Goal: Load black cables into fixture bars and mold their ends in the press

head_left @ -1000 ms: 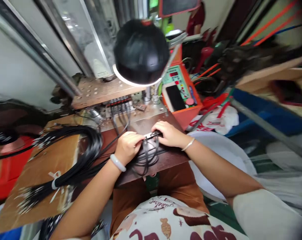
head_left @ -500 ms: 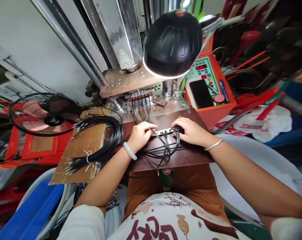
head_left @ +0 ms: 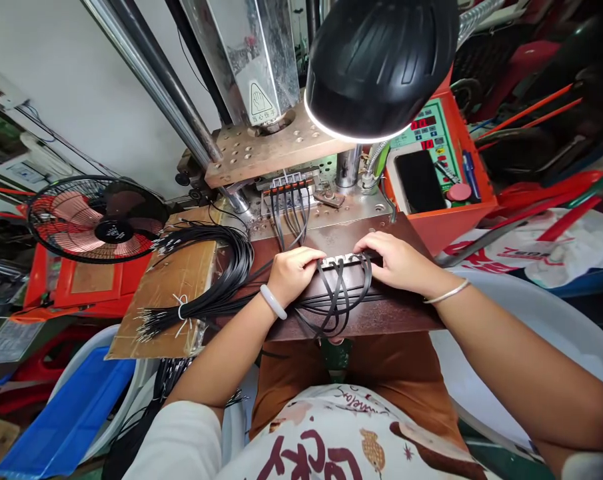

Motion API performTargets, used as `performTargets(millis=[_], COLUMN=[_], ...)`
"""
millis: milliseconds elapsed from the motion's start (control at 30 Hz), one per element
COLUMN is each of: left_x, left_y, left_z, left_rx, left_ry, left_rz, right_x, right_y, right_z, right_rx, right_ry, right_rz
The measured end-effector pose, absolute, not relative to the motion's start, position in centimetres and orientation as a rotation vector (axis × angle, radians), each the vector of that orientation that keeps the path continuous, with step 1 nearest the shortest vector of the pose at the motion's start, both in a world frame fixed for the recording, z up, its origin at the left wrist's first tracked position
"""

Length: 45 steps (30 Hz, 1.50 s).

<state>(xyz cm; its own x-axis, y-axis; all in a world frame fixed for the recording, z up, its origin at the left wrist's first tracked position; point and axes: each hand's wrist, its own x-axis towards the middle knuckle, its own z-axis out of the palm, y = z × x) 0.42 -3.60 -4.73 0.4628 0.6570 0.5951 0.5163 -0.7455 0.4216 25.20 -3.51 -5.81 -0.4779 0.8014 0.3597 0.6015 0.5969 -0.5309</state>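
Observation:
On the dark brown board (head_left: 406, 313) lies a small silvery slotted metal bar (head_left: 342, 261). Several black cables (head_left: 338, 303) come out of it and loop toward my body. My left hand (head_left: 294, 275) pinches the bar's left end, thumb and forefinger together. At its other end, my right hand (head_left: 400, 262) grips with bent fingers, some of them hidden behind the palm. A similar metal block (head_left: 287, 188) sits beyond under the press plate, with several black cables hanging from it toward me.
A thick bundle of black cables (head_left: 236, 267) lies left on cardboard (head_left: 126, 333). The press plate (head_left: 261, 160) and a black lamp (head_left: 381, 73) overhang the work. An orange control box (head_left: 461, 220) with a phone (head_left: 420, 181) stands right, a fan (head_left: 106, 223) left.
The camera view has shifted, so the scene sits farther right and the lamp appears larger. Both hands stay at the ends of the metal bar, with only slight finger movement.

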Motion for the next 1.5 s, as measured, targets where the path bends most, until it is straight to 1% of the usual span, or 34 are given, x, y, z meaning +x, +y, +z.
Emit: performTargets(millis=[100,200,267,367,467,567,633,733,800,933,1100,1300,1500], left_x=[0.3,0.2,0.2,-0.4,-2.7,-6.7,-9.6,-13.1,-14.3,-14.6,-14.0,-14.3,-14.4], left_y=[-3.8,-3.8,-3.9,-4.2,-4.0,-2.8,-1.6,-0.1,0.4,0.4,0.1,0.1,0.1], left_z=[-4.9,-5.1,-4.8,-2.9,-0.2,1.2,1.0,-0.4,-1.2,-1.4,-1.1,-1.4,-1.4], left_rx=[2.677,2.706,2.639,2.499,2.375,2.219,2.044,1.668,1.399,1.19,1.216,1.248,1.185], left_ry=[0.923,0.908,0.949,0.987,1.072,1.228,1.324,1.405,1.399,1.315,1.286,1.405,1.321], left_rz=[1.056,0.99,0.952,0.934,1.047,1.269,1.511,1.903,2.028,2.015,1.913,1.849,1.885], right_x=[26.2,28.7,30.6,32.5,32.4,31.0,29.9,28.8,28.4,28.1,27.9,28.1,28.0], right_y=[-3.6,-4.2,-5.0,-6.6,-7.5,-7.2,-6.3,-4.2,-3.0,-2.2,-2.5,-2.4,-2.8], right_z=[-4.7,-2.7,-1.7,-1.4,-2.0,-2.2,-2.1,-2.4,-3.1,-4.4,-4.4,-4.2,-4.8], right_rx=[-1.203,-1.379,-1.439,-1.526,-1.699,-1.765,-1.681,-1.343,-1.201,-1.19,-1.059,-1.037,-0.943], right_ry=[-2.083,-1.932,-2.117,-2.576,-2.817,-2.769,-2.574,-2.258,-2.125,-2.098,-2.15,-2.169,-2.209], right_rz=[0.462,0.368,0.353,0.316,0.031,-0.225,-0.14,0.218,0.362,0.446,0.41,0.421,0.359])
